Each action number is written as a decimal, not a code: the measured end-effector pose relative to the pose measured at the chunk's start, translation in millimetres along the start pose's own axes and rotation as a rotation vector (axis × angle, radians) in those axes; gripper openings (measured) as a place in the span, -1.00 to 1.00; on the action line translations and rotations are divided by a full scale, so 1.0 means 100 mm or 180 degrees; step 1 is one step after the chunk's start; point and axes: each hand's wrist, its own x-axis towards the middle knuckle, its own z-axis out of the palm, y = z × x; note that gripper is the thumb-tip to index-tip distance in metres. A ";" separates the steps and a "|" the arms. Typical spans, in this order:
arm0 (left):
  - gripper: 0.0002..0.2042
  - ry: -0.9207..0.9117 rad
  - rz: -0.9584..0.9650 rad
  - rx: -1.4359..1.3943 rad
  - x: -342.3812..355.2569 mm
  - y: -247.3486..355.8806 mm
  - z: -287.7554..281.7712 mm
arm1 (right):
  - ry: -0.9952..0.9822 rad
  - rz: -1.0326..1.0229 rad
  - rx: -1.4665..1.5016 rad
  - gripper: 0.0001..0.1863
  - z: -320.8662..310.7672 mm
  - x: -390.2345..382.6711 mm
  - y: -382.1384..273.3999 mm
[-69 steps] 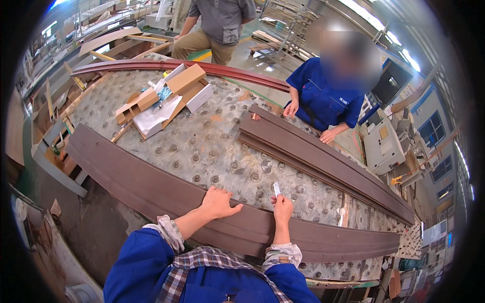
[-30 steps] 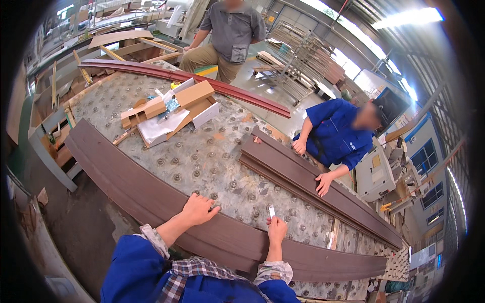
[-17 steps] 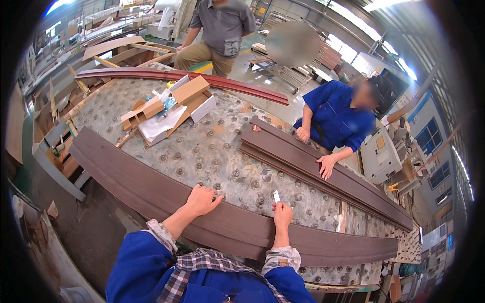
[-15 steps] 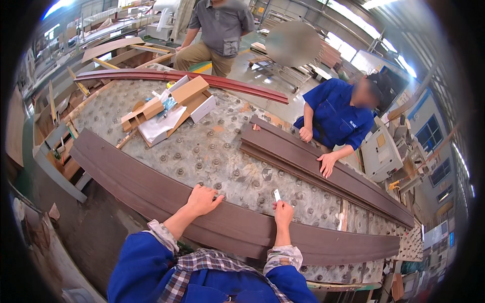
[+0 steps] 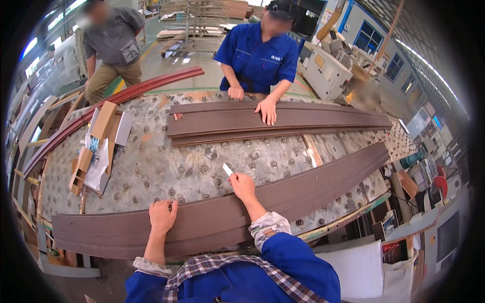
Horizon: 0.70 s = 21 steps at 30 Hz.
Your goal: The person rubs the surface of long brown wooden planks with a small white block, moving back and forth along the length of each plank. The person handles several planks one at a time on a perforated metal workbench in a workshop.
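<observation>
A long brown profiled panel [image 5: 207, 222] lies in front of me, running from the left to the right end of the table. At its far edge, left of centre, my left hand [image 5: 162, 216] rests with the fingers curled over the edge. Above the panel's far edge, my right hand [image 5: 243, 189] grips a small flat white tool [image 5: 228, 169], whose kind I cannot make out. The tool's free end points up and left, over the table.
A metal table [image 5: 192, 171] studded with round rollers carries everything. Across it, a co-worker in blue [image 5: 262, 55] rests a hand on another stack of brown panels [image 5: 308, 117]. An open cardboard box [image 5: 104, 121] and a dark red strip [image 5: 151, 85] lie left; a person in grey [image 5: 113, 38] stands beyond.
My view has swung to the right, so the panels and people appear shifted and turned. My left hand still holds the panel's edge, and my right hand keeps the white tool.
</observation>
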 end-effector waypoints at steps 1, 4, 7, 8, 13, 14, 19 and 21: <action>-0.72 0.0026 0.0004 0.0011 -0.01 0.01 0.00 | -0.0010 -0.0013 -0.0001 -0.61 -0.02 0.01 -0.03; -0.75 0.0117 0.0026 0.0015 -0.04 0.00 -0.01 | -0.0063 -0.0103 -0.0062 -0.63 0.00 -0.02 -0.02; -0.79 0.0184 0.0054 -0.0077 -0.04 0.00 -0.03 | -0.0078 -0.0080 -0.0139 -0.64 -0.02 -0.05 -0.11; -0.79 0.0178 0.0063 -0.0071 -0.03 0.01 -0.03 | -0.0051 -0.0091 -0.0168 -0.64 -0.03 -0.04 -0.11; -0.82 0.0145 0.0101 -0.0044 0.02 0.06 -0.06 | -0.0008 -0.0093 -0.0124 -0.66 -0.04 -0.04 -0.08; -0.82 0.0163 0.0083 -0.0034 0.00 0.06 -0.04 | -0.0001 -0.0109 -0.0127 -0.66 -0.06 -0.07 -0.09; -0.83 -0.0012 -0.0029 -0.0167 0.06 0.07 -0.06 | -0.0119 -0.0146 -0.0145 -0.66 -0.08 -0.05 -0.21; -0.82 -0.0259 -0.0075 -0.0170 0.06 0.07 -0.09 | -0.0213 -0.0039 -0.0206 -0.67 -0.10 -0.05 -0.22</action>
